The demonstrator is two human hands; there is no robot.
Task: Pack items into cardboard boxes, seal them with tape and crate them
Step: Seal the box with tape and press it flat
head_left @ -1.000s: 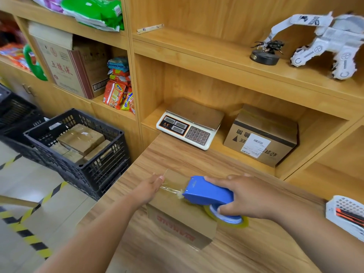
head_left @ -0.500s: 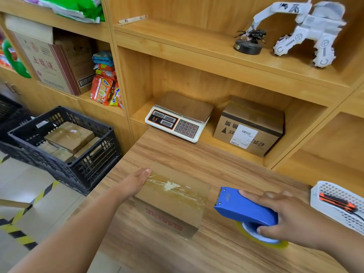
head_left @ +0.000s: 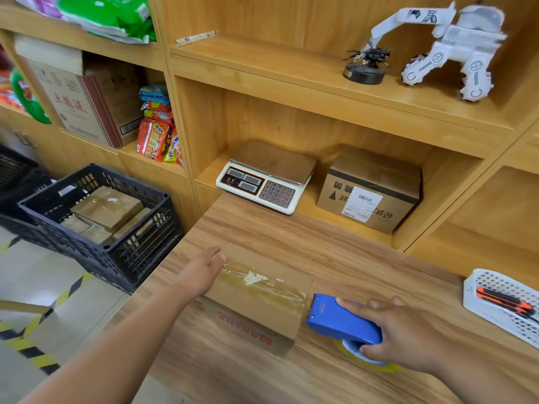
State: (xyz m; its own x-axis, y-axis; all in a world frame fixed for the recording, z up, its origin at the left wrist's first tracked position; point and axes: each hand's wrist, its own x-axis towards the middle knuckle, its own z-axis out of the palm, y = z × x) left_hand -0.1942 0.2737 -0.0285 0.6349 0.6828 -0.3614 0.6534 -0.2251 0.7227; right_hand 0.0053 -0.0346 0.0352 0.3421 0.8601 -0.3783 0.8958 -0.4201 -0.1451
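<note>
Sealing step — our left hand [head_left: 204, 272] lies flat on the box [head_left: 262, 304], right fingers [head_left: 379, 305] gripping the tape dispenser [head_left: 341, 322]. Next, likely the crate [head_left: 140, 246].

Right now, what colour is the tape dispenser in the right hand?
Blue; the tape dispenser shows best in the head view.

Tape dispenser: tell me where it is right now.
In the head view the blue tape dispenser is at lower right on the wooden counter, gripped by the right hand, its nose at the right end of the taped cardboard box.
</note>
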